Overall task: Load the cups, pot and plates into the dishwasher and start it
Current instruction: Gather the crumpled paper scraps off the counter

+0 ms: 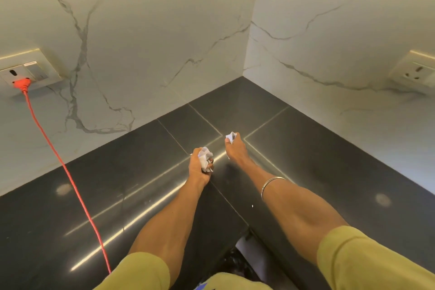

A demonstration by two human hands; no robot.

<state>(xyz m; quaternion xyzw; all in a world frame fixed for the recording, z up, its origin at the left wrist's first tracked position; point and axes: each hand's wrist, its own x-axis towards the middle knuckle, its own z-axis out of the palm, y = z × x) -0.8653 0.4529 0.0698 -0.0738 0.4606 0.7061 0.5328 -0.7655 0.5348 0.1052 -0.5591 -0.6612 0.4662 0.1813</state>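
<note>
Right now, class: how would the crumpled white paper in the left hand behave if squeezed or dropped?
The crumpled white paper looks creased and soft, so it probably crushes easily. The left hand encloses it in curled fingers, suggesting it is light. Its irregular wad shape likely stops it rolling.

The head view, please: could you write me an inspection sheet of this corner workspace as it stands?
Surface: dark glossy countertop in a corner, with pale seams and light reflections.
Job's things: nothing seen; no cups, pot, plates or dishwasher in view.
Clutter: two crumpled white paper wads, left wad and right wad, both held.
Hands: left hand grips the left wad; right hand pinches the right wad.
Cables: orange cord runs across the counter from an orange plug in the left wall socket.
Surroundings: white marble-veined walls; a second socket, nothing plugged in, on the right wall.
</note>
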